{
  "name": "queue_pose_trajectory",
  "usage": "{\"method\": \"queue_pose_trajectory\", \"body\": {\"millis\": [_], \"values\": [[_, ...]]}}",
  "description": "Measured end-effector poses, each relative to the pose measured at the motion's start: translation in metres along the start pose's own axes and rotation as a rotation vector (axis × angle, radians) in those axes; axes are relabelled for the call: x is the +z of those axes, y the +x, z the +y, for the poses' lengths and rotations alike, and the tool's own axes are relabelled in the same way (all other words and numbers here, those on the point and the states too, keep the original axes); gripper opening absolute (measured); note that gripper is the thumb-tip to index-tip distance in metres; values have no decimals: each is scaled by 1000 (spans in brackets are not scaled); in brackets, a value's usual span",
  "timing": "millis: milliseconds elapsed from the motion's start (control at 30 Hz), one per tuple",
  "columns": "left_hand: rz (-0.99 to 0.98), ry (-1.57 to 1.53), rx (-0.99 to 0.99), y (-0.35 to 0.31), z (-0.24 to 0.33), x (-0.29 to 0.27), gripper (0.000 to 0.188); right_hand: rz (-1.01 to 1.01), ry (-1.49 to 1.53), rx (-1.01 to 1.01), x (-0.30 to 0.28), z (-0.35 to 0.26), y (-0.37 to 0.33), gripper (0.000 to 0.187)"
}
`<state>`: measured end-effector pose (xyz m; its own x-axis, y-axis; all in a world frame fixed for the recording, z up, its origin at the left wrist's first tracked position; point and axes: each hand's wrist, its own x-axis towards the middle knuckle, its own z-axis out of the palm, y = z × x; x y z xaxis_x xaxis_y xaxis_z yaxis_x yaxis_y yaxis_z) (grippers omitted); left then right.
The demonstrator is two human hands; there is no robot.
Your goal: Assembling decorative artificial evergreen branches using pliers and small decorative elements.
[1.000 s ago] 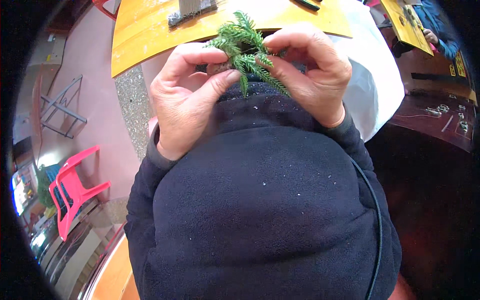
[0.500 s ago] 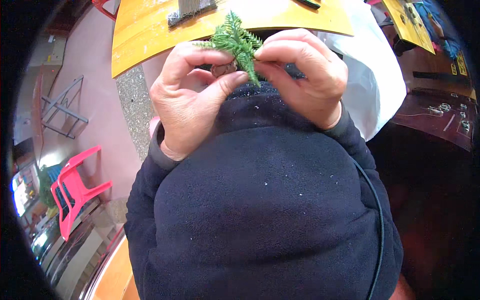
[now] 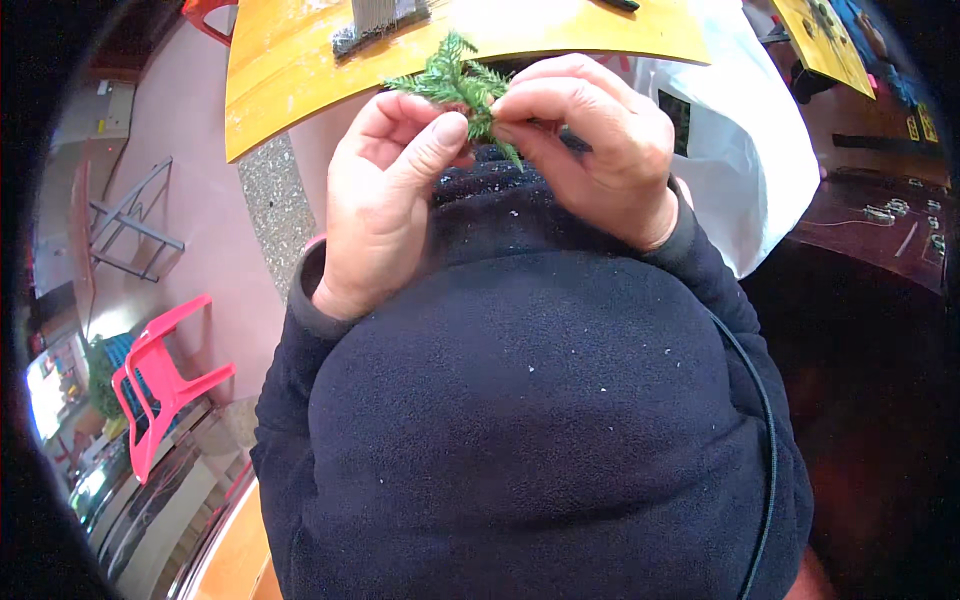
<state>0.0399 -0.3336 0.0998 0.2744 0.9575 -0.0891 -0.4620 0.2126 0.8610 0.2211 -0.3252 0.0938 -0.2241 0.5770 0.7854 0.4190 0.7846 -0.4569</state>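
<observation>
A small green artificial fir sprig is held up between my two hands, in front of the near edge of the yellow table. My left hand grips its base between thumb and curled fingers. Beside the thumb shows a bit of something brown, mostly hidden by the fingers and needles. From the other side, my right hand pinches the sprig near its middle with thumb and forefinger. Whatever else lies between those fingertips is too small to tell.
On the yellow wooden table a bundle of thin grey stems stands on a dark block. A white plastic bag hangs at the right. Leftward are a pink chair and a grey metal frame.
The sprig has turned and spread leftward, and the brown piece is now more covered. My left hand has tilted more upright, its thumb higher; my right hand has shifted slightly left.
</observation>
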Motion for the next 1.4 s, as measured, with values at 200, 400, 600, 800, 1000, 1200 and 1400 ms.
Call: {"method": "queue_pose_trajectory", "body": {"millis": [200, 400, 600, 800, 1000, 1200, 1400], "values": [[-17, -132, -117, 4, 1, 0, 13, -42, -4, -49, 1, 2, -2, 20], [-53, -218, -114, 6, -6, 4, 12, -24, -15, -60, -1, 5, -3, 19], [-60, -231, -85, 6, -9, 9, 17, -24, 10, -63, -3, 4, -1, 18], [-44, -173, -73, 6, -7, 7, 21, -18, 21, -61, -3, 3, 0, 17], [-34, -57, 14, 5, -9, 2, 28, -26, 25, -44, 0, 1, 0, 17], [-57, -73, 19, 6, -7, 0, 30, -25, 51, -33, 2, 1, 0, 16], [-122, -209, -21, 8, -9, -8, 32, -44, 98, 19, 4, -2, -1, 15]]}}
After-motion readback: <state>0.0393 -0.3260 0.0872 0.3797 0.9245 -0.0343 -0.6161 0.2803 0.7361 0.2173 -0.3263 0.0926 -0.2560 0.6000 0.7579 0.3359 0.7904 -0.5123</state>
